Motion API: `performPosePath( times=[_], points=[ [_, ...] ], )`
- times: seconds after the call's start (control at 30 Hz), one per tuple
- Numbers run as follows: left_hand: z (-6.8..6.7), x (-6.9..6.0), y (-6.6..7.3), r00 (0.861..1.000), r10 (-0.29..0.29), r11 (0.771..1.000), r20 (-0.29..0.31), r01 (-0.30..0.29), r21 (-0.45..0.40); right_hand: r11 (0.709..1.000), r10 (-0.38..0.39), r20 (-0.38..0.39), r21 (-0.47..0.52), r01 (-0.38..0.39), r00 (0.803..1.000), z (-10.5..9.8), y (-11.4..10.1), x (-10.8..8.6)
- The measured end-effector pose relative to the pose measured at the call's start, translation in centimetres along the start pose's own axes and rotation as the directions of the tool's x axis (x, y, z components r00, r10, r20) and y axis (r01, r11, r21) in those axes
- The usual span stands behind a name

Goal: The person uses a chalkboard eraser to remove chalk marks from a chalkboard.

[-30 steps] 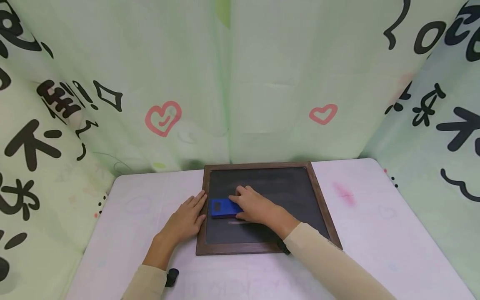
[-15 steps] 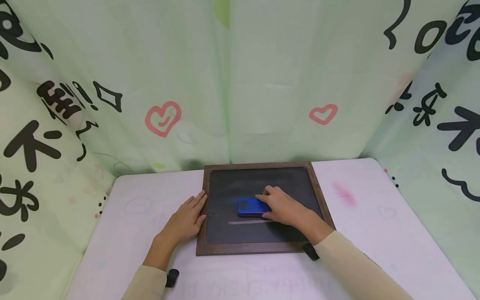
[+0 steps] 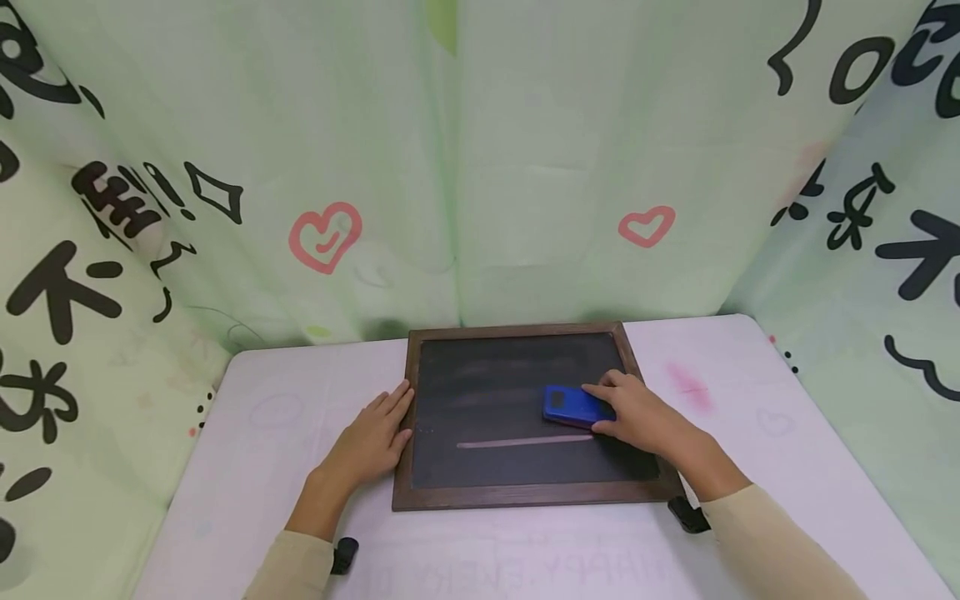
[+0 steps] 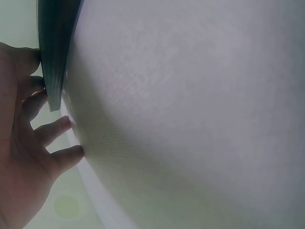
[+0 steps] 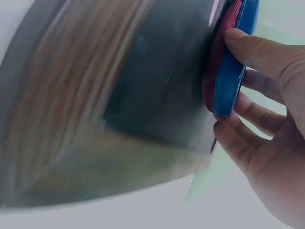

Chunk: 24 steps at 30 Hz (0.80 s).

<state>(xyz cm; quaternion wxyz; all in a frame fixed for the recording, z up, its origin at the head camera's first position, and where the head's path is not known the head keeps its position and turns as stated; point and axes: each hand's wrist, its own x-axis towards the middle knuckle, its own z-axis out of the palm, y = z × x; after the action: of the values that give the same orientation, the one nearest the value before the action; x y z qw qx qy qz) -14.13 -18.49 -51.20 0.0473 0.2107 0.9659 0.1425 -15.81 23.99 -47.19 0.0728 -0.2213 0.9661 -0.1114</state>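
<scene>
Eraser (image 3: 574, 405) farther right — beside chalk line (image 3: 521, 442)

A pale green curtain (image 3: 540, 167) hangs across 12 o'clock and wraps round to both flanks. On it, a pink heart with a curl inside (image 3: 326, 238) sits at 10 o'clock, a smaller pink heart (image 3: 647, 227) at 2. Bold black lettering (image 3: 60, 290) fills 9 o'clock, with more black characters (image 3: 926, 254) at 3. The whitish tabletop (image 3: 750, 375) carries a pink smudge (image 3: 688, 387) at 4 o'clock and faint, hard-to-read lettering (image 3: 540, 571) toward 6.
</scene>
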Motion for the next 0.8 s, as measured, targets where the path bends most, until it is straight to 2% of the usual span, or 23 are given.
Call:
performPosePath(
  times=[0.33,0.8],
  points=[
    [0.0,-0.1,0.1,1.0,0.001,1.0,0.001,-0.001,-0.002,0.997,0.07,-0.034,0.018,-0.069,0.997,-0.4,2.2,-1.6],
    [0.0,0.0,0.1,1.0,0.009,1.0,-0.002,-0.009,0.006,0.998,0.059,-0.04,0.024,-0.058,0.997,-0.5,1.9,-1.8]
  ],
)
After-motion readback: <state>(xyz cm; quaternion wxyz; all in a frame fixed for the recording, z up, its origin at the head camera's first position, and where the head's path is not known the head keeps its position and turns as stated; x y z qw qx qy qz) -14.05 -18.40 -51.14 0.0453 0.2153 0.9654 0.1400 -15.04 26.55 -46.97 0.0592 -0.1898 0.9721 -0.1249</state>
